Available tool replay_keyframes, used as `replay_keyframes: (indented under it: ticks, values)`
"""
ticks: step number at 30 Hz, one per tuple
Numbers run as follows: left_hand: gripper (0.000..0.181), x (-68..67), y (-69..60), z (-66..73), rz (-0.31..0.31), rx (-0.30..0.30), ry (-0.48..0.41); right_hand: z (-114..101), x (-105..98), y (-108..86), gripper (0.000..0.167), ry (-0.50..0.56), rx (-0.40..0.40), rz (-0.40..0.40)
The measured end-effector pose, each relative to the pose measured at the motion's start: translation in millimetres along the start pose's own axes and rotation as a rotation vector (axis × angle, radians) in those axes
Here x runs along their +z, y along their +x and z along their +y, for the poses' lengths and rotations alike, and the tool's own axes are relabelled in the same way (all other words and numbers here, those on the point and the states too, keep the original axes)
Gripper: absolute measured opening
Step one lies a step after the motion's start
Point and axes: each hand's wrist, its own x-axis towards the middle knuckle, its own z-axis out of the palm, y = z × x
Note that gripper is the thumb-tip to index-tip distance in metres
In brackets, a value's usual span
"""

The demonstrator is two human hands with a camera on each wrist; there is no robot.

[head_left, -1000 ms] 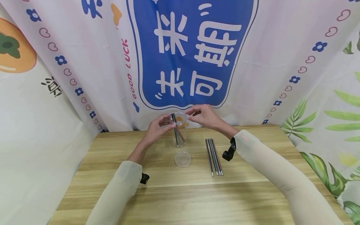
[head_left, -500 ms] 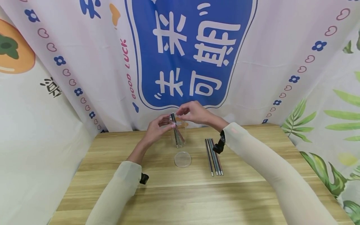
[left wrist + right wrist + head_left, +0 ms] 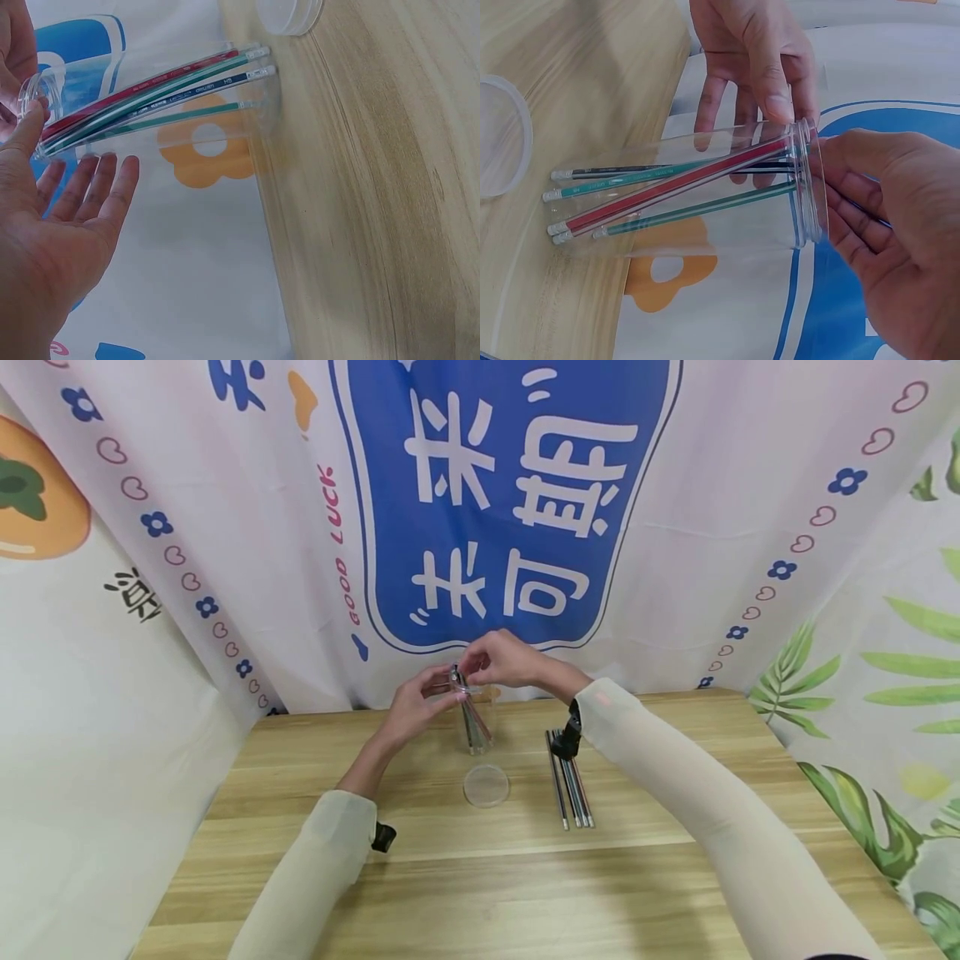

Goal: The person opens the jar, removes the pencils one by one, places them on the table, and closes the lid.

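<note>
A clear plastic jar [image 3: 727, 232] stands near the table's back edge with several pencils [image 3: 679, 186] leaning inside, their eraser ends at the bottom. My left hand [image 3: 417, 706] holds the jar near its rim, thumb on one side and fingers on the other. My right hand [image 3: 504, 660] is at the jar's mouth, fingers bent beside the pencils' upper ends. Its fingertips are partly hidden behind the rim, so whether they pinch a pencil cannot be told. Toward the front of the jar, a round clear lid [image 3: 486, 786] lies flat on the table.
Several more pencils [image 3: 572, 789] lie side by side on the wooden table [image 3: 420, 893], right of the lid, under the right wrist's black strap [image 3: 568, 739]. A printed curtain [image 3: 300, 568] hangs directly behind the table's back edge.
My right hand has moved left, from beside the jar's rim to its mouth at the pencils' upper ends. The left hand and jar stay almost where they were.
</note>
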Motion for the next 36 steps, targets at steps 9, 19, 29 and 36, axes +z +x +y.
replay_keyframes:
  ticks: [9, 19, 29, 36]
  values:
    - [0.063, -0.6, -0.4, 1.4, -0.004, -0.011, 0.015, -4, 0, 5.5, 0.014, -0.031, 0.008, -0.036]
    - [0.064, -1.3, 1.9, -0.9, -0.004, -0.016, 0.018, -4, 1, 9.7, 0.009, -0.024, 0.021, -0.046]
    - [0.064, -2.1, 0.4, 0.5, -0.002, -0.014, 0.026, -7, -1, 12.1, 0.011, 0.003, 0.04, -0.066]
    - [0.064, -1.8, 1.6, -1.4, -0.011, -0.014, 0.016, -4, -1, 14.7, 0.01, 0.01, 0.037, -0.094]
